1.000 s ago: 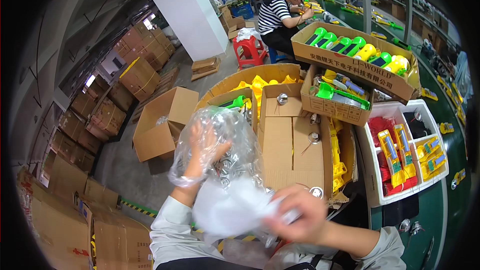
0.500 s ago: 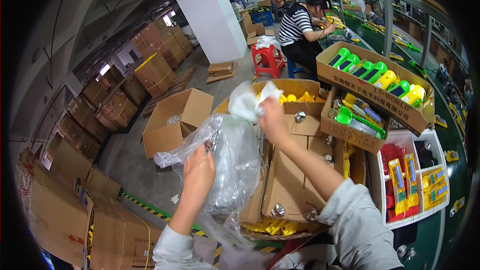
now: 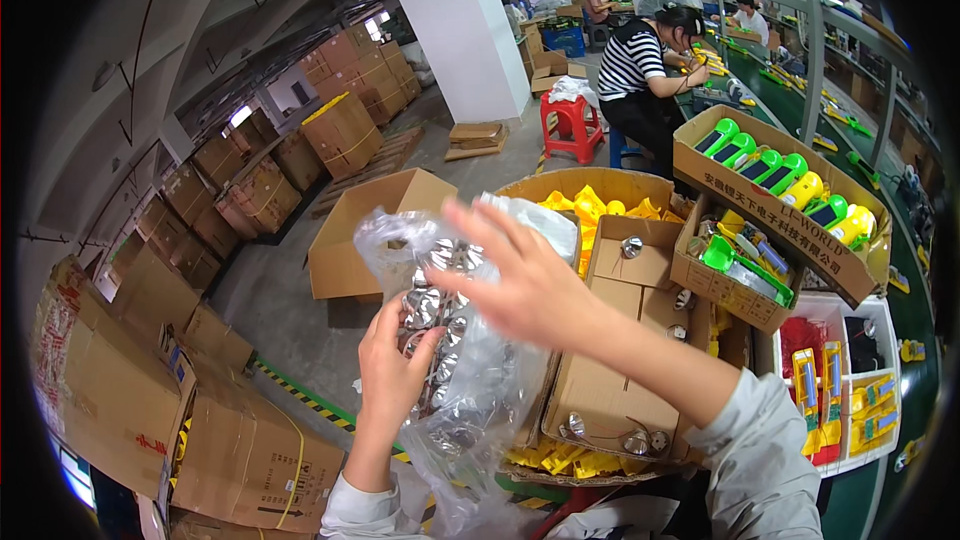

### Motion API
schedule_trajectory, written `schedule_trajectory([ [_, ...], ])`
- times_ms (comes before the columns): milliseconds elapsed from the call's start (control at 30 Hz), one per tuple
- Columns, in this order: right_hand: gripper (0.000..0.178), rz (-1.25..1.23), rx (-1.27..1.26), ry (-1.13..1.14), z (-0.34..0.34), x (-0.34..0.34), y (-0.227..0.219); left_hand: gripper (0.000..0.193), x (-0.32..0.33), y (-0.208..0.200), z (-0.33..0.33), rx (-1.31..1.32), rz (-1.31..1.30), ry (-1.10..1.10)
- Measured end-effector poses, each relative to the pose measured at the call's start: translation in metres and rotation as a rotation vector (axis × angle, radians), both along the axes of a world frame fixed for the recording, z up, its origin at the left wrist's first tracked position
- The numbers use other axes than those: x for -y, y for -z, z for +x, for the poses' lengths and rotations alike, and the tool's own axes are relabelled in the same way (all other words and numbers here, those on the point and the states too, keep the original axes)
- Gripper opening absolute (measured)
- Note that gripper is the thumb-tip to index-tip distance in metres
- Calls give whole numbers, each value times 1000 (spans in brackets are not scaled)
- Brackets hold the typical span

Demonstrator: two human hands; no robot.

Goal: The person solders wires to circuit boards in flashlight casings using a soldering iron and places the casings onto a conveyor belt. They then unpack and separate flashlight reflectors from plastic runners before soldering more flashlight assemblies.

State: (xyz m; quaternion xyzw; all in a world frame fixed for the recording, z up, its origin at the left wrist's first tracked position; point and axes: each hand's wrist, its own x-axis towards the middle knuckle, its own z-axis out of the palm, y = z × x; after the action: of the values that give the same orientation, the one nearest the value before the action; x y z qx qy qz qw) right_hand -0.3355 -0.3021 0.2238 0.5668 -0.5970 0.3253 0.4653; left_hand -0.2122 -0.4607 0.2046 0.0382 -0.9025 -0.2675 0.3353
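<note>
My left hand (image 3: 392,360) is closed on a clear plastic bag (image 3: 470,440), its thumb and fingers around the shiny contents. Rows of silver reflector cups (image 3: 425,308) show inside the bag. My right hand (image 3: 530,290) hangs over the bag's upper part, fingers spread and slightly blurred, and partly covers it. Behind that hand a white sheet (image 3: 545,222) lies by the carton rim. To the right, a flattened cardboard surface (image 3: 600,380) bears several loose silver reflectors (image 3: 637,442) with thin wires.
Yellow plastic parts (image 3: 590,205) fill the large carton beneath the cardboard. At right are a carton of green and yellow lamps (image 3: 785,172), a smaller parts carton (image 3: 735,285) and a white divided tray (image 3: 880,320). An open carton (image 3: 345,250) stands beyond the bag. A person in stripes (image 3: 640,65) sits farther off.
My right hand has let go of the white sheet and come back left over the bag. The reflector cups in the bag now show plainly. The view has shifted slightly.
</note>
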Motion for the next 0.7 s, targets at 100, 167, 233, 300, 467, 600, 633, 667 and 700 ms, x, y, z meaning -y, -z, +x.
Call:
schedule_trajectory([
  [100, 33, -92, 318, -64, -62, 26, 23, 39, 3, 4, -3, -7, -13, -9],
  [167, 32, -164, 595, -159, -63, 21, 8, 37, 2, 1, 6, -33, 48, -8],
  [233, 30, -222, 890, -238, -65, 20, 10, 36, 6, -1, 6, -37, 67, 25],
  [300, 29, 6, 768, -133, -65, 28, 19, 36, 19, -1, 9, -42, 93, 67],
  [467, 37, 636, 666, 99, -51, 16, 40, 44, 12, -32, 5, -122, 442, 230],
  [600, 40, 432, 773, 191, -41, -10, 24, 43, 13, -47, -14, -460, 401, 298],
  [633, 40, 404, 719, 67, -38, -15, 22, 42, 13, -54, -17, -512, 398, 284],
  [667, 40, 374, 664, -45, -35, -24, 21, 37, 13, -58, -24, -585, 420, 288],
  [700, 40, 395, 725, -226, -23, -30, 18, 35, 7, -68, -26, -683, 417, 294],
])
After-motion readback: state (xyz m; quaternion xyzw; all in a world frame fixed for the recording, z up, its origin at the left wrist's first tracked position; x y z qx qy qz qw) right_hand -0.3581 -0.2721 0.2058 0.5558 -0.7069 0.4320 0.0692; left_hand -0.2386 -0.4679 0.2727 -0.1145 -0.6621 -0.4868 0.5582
